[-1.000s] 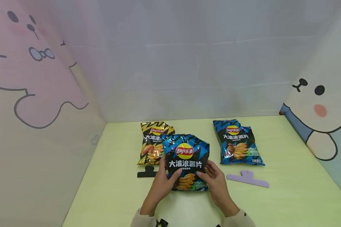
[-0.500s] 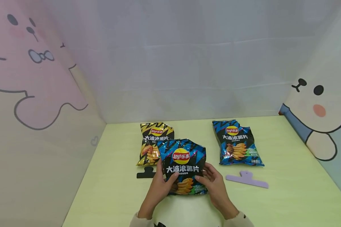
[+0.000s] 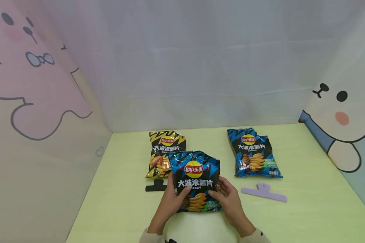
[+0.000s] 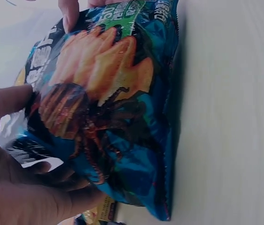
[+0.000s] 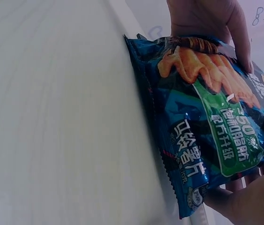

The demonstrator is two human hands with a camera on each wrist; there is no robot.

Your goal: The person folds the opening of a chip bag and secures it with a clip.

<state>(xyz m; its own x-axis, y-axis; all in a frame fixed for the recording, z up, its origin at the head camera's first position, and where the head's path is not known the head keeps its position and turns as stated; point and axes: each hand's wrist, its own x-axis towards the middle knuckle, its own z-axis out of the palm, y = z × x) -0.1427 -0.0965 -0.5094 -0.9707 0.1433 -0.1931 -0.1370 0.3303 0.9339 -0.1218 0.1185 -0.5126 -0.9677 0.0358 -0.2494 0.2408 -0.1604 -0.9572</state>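
Note:
Both hands hold a blue and black chip bag [image 3: 197,170] upright, its printed front turned toward the head camera. My left hand [image 3: 169,201] grips its left side, thumb on the front and fingers behind. On the right side, my right hand [image 3: 231,201] grips it the same way. The wrist views show the bag's crimped bottom edge low by the pale tabletop; whether it touches is unclear. Behind it lies a yellow and black chip bag [image 3: 159,155], partly covered. A black bag clip [image 3: 156,185] lies near the left hand, its right end hidden.
Another blue and black chip bag [image 3: 254,155] with a notched top lies at the back right. In front of it rests a lilac bag clip [image 3: 264,192]. Cloth walls with cartoon bears border the pale green table [image 3: 304,175] on the left and right.
The held chip bag and both hands have come down and a little left, nearer the person. The other bags and clips have stayed in place.

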